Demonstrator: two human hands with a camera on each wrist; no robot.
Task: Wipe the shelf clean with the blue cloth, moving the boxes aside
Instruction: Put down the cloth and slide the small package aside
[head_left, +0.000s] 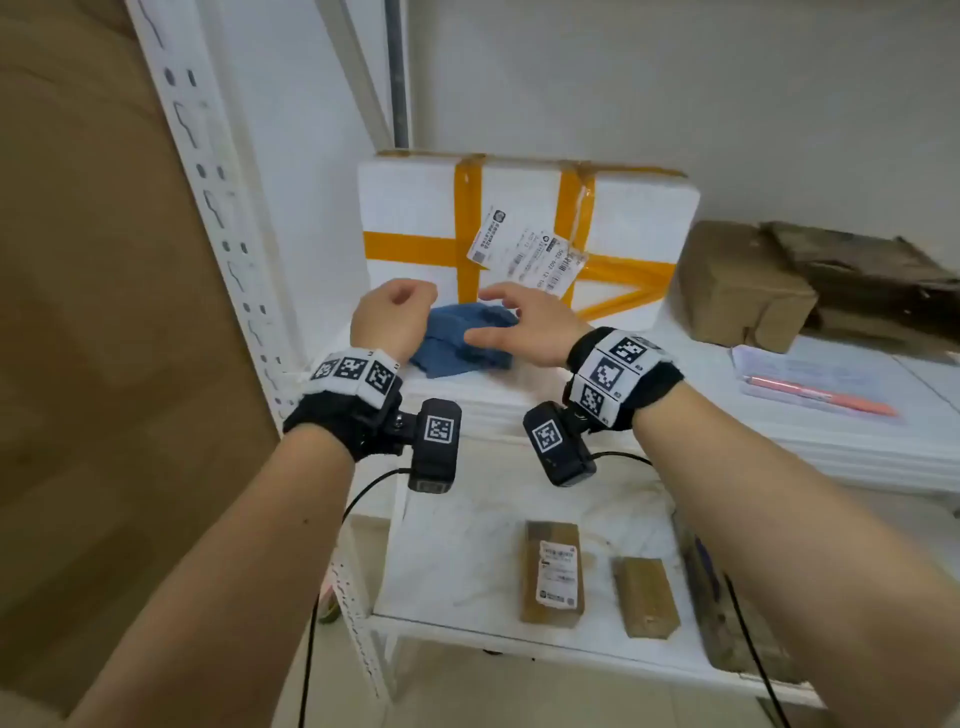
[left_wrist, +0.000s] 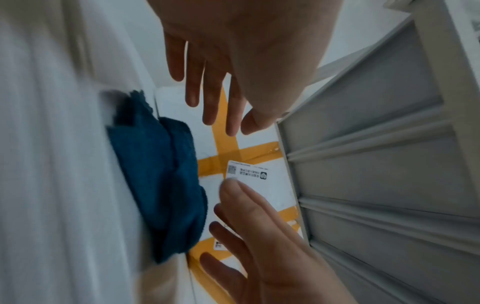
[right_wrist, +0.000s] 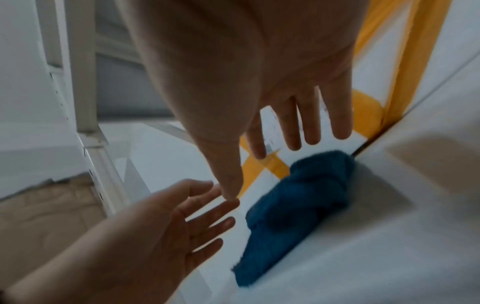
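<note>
A crumpled blue cloth (head_left: 460, 343) lies on the white shelf (head_left: 649, 410), right in front of a white foam box (head_left: 415, 213) bound with orange tape. Both hands hover just above the cloth, and neither holds it. My left hand (head_left: 397, 309) is at the cloth's left end, my right hand (head_left: 519, 325) over its right end. The left wrist view shows the left hand's fingers (left_wrist: 210, 96) straight, near the cloth (left_wrist: 161, 176) and the box label (left_wrist: 249, 174). In the right wrist view the right hand's fingers (right_wrist: 306, 123) are spread above the cloth (right_wrist: 298, 203).
Brown cardboard boxes (head_left: 743, 286) and a darker one (head_left: 862, 275) stand to the right on the shelf, with papers and a pink pen (head_left: 821, 397) in front. The shelf post (head_left: 208, 208) rises at left. Two small parcels (head_left: 553, 571) lie on the lower shelf.
</note>
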